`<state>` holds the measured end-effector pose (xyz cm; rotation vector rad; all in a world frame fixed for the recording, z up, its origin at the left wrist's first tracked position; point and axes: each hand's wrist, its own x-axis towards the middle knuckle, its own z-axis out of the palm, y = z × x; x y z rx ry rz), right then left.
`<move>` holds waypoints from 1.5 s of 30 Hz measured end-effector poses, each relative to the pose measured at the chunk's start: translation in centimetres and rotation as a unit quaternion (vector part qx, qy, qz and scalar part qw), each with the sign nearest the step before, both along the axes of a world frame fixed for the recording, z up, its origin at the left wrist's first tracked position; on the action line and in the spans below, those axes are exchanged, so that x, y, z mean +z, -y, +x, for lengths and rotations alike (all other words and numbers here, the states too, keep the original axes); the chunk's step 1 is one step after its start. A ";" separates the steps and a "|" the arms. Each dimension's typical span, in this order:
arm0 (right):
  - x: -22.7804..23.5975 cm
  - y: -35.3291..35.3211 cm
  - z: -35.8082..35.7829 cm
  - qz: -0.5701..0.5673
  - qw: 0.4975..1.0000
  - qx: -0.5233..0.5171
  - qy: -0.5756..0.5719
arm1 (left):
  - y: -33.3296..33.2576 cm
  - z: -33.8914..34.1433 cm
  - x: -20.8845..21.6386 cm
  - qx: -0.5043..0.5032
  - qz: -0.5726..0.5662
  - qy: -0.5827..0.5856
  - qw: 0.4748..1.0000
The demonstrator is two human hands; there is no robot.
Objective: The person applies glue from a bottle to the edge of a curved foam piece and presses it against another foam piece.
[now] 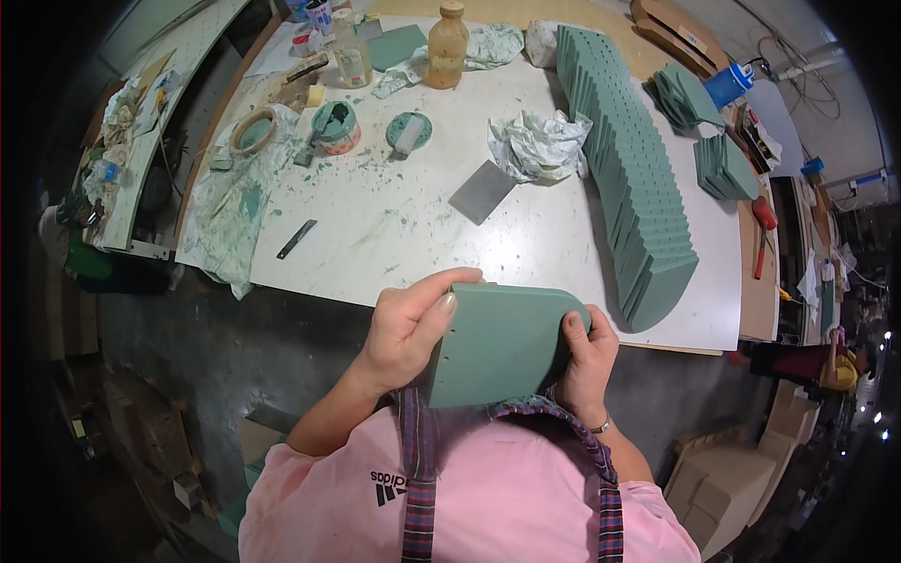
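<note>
Between my two hands, in front of my chest, is a flat green panel (507, 342) with rounded corners on its right and small holes along its left edge. My left hand (410, 324) grips the upper left corner, thumb on the face. My right hand (587, 361) is closed round the right edge, its thumb near the rounded corner; the fingers behind are hidden. Beyond the right hand, a long overlapping row of similar green panels (633, 178) runs along the right of the white table (375, 253). A grey rectangular sheet (482, 193) lies beside a crumpled cloth (538, 145).
At the back left stand an open tub of green paste (336, 128), a tape roll (251, 134) and a brown bottle (448, 45). A dark blade (297, 239) lies near the left front. Smaller panel stacks (725, 167) and a red-handled tool (763, 225) are at right; cardboard boxes (732, 488) stand below.
</note>
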<state>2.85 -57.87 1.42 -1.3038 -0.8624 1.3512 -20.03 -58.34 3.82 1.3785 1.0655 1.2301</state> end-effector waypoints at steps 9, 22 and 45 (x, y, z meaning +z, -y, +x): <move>-0.4 0.5 0.1 0.003 1.000 0.003 0.010 | -0.1 -0.8 -1.0 -0.075 -0.089 0.139 0.983; -3.1 1.0 -0.5 -0.099 0.987 0.065 -0.109 | -0.8 2.9 -4.2 -0.130 -0.122 0.454 0.873; 1.2 -6.7 3.0 0.070 0.962 0.255 0.073 | -4.3 4.3 -3.3 -0.171 -0.287 0.326 0.884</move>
